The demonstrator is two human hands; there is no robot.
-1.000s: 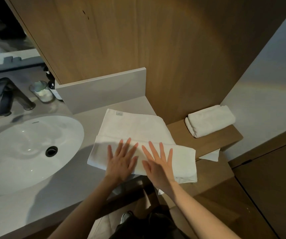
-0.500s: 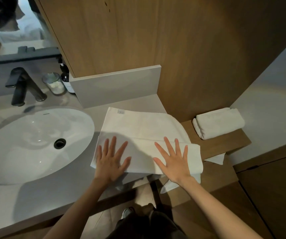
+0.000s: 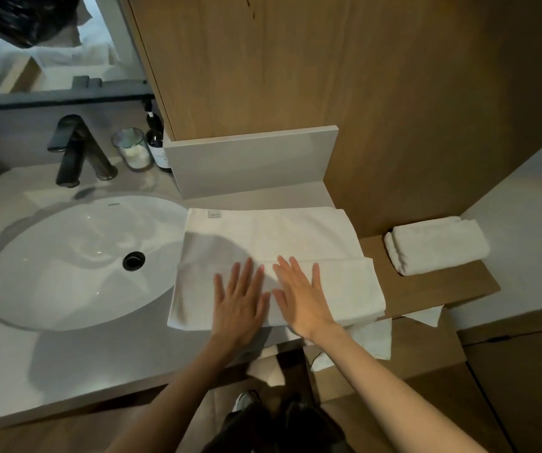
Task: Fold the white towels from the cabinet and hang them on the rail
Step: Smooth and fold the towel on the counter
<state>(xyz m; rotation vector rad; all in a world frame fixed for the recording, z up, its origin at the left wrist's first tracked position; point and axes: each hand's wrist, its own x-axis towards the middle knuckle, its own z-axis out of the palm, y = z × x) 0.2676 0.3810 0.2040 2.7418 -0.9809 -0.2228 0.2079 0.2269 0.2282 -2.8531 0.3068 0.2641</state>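
Observation:
A white towel (image 3: 273,237) lies flat on the grey counter (image 3: 76,364), right of the sink, with its near part folded over toward the wall. My left hand (image 3: 238,305) and my right hand (image 3: 302,297) rest side by side, palms down, fingers spread, on the folded near strip. Neither hand grips anything. Part of the towel hangs over the counter's front edge below my right wrist. A second white towel (image 3: 436,245), folded small, sits on the wooden shelf (image 3: 433,289) at the right. No rail is in view.
An oval white sink (image 3: 76,263) with a dark tap (image 3: 73,148) fills the left. A glass (image 3: 132,153) and a dark bottle (image 3: 157,145) stand behind it. A grey upstand (image 3: 250,161) and wooden wall panel (image 3: 296,60) back the counter. A wooden cabinet (image 3: 521,387) is at lower right.
Half a second ago my hands were spread apart on the folded strip; now they have slid back together at its middle. The towel itself has stayed put.

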